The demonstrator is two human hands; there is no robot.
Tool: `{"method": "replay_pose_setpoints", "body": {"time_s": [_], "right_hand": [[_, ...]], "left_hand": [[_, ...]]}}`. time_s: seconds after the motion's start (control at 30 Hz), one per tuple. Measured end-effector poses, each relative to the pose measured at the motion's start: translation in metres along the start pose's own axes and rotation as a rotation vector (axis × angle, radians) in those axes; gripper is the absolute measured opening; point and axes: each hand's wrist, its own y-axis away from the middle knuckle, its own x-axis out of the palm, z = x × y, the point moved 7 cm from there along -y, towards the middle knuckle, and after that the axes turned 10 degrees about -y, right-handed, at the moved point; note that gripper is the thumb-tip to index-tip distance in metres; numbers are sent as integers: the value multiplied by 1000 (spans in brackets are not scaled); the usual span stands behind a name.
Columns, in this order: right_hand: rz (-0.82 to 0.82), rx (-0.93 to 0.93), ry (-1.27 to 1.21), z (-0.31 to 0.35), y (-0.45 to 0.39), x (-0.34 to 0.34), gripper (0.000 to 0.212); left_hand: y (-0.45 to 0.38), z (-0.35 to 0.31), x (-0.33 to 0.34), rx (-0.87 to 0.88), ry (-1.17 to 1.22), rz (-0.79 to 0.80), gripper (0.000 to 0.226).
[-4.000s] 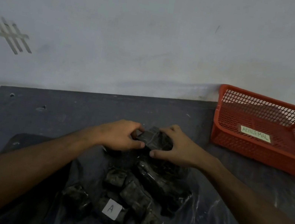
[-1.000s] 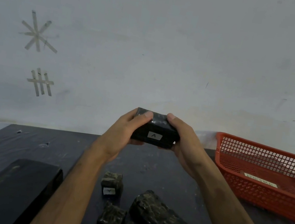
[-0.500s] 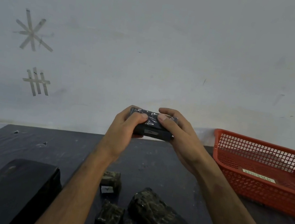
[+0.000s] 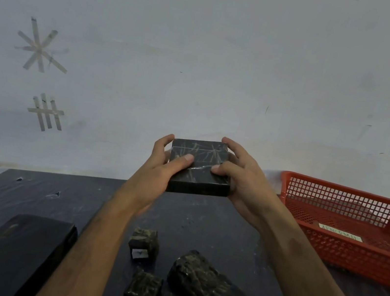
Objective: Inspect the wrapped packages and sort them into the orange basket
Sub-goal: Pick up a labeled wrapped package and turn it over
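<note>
A person holds a flat black package (image 4: 198, 166) up above a dark table (image 4: 214, 228), gripped between both hands. The left hand (image 4: 158, 175) clasps its left edge, thumb pressed on top; the right hand (image 4: 240, 181) clasps the right edge the same way. The wrap is shiny and creased (no label shows on this face). An orange basket (image 4: 341, 252) sits at the table's far right, well apart. More wrapped packages (image 4: 206, 291) lie nearer, below the arms, beside a black box (image 4: 6, 253) at near left.
</note>
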Motion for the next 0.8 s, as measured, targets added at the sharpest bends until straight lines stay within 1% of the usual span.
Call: {"method": "replay_pose_setpoints", "body": {"time_s": [0.1, 0.17, 0.27, 0.43, 0.57, 0.7, 0.8], "right_hand": [[-23, 0, 37, -5, -3, -3, 47], [-54, 11, 61, -10, -4, -5, 41], [-65, -3, 82, -13, -7, -8, 40], [-63, -49, 121, -14, -11, -11, 47], [-42, -70, 144, -13, -12, -11, 50], [44, -81, 223, -8, -9, -5, 41], [81, -141, 244, 1, -3, 2, 36]], "left_hand": [[-1, 3, -4, -8, -4, -12, 63], [-1, 4, -5, -4, -43, -31, 62], [1, 4, -1, 6, -95, -36, 60], [-1, 5, -1, 31, -161, -58, 60], [-1, 4, 0, 51, -140, -64, 63], [-1, 0, -3, 69, -86, -75, 66], [2, -7, -5, 104, -194, -113, 65]]}}
